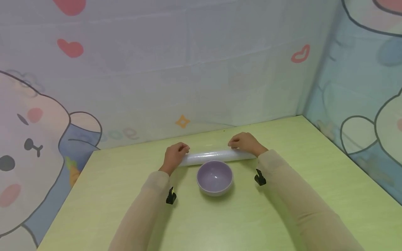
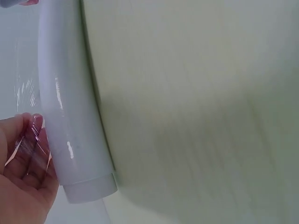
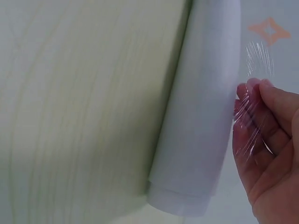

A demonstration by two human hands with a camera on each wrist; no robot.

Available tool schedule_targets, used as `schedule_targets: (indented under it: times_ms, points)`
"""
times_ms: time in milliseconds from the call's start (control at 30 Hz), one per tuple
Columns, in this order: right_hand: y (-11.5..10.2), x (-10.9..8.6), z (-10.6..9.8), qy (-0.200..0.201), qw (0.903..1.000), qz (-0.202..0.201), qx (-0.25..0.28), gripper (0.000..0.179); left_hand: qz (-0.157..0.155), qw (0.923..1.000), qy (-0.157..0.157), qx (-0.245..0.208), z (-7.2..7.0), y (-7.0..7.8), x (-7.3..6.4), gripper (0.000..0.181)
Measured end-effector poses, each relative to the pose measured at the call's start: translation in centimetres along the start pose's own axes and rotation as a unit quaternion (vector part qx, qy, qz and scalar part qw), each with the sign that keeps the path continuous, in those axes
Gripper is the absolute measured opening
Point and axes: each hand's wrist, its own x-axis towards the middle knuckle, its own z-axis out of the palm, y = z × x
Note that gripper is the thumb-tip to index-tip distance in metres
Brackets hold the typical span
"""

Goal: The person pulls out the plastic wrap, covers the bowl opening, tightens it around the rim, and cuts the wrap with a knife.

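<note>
A roll of plastic wrap (image 1: 213,157) lies crosswise on the table, just behind a lilac bowl (image 1: 215,178). At the roll's left end my left hand (image 1: 175,156) pinches the clear film between thumb and fingers. My right hand (image 1: 246,143) pinches the film likewise near the right end. Wrinkles in the transparent film (image 2: 29,93) run up from the left fingertips in the left wrist view. Similar creases in the film (image 3: 259,60) show above the right fingertips in the right wrist view. The core end (image 2: 91,189) sticks out of the roll.
The pale yellow-green table (image 1: 220,223) reaches back to a cloth backdrop (image 1: 188,69) printed with hearts and cartoon animals. Another printed cloth (image 1: 361,87) hangs along the right side. Small black clips (image 1: 171,197) sit by the cuffs.
</note>
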Motion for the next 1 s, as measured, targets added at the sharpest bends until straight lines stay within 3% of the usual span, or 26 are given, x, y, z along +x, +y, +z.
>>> schedule_targets:
  times_ms: [167,433,600,767,1000]
  points:
    - [0.4,0.2,-0.6,-0.015,0.9998,0.008,0.013,0.026,0.019,0.9998,-0.005,0.004,-0.3,0.1,0.0,0.024]
    - [-0.2,0.0,-1.5,-0.010,0.9989,-0.005,-0.045,0.024,0.035,0.9993,-0.015,0.003,-0.8,0.3,0.1,0.026]
    - [0.6,-0.2,-1.8,-0.026,0.9970,-0.022,-0.069,0.025,0.035,0.9993,-0.011,-0.004,-0.9,0.3,0.3,0.026]
    - [1.5,-1.0,-2.2,-0.046,0.9977,-0.030,-0.039,0.022,0.034,0.9994,-0.003,0.004,-1.1,0.3,0.0,0.025]
    - [1.4,-1.0,-2.0,-0.032,0.9989,-0.032,-0.011,0.023,0.029,0.9996,-0.004,-0.001,-1.4,-0.1,-0.2,0.025]
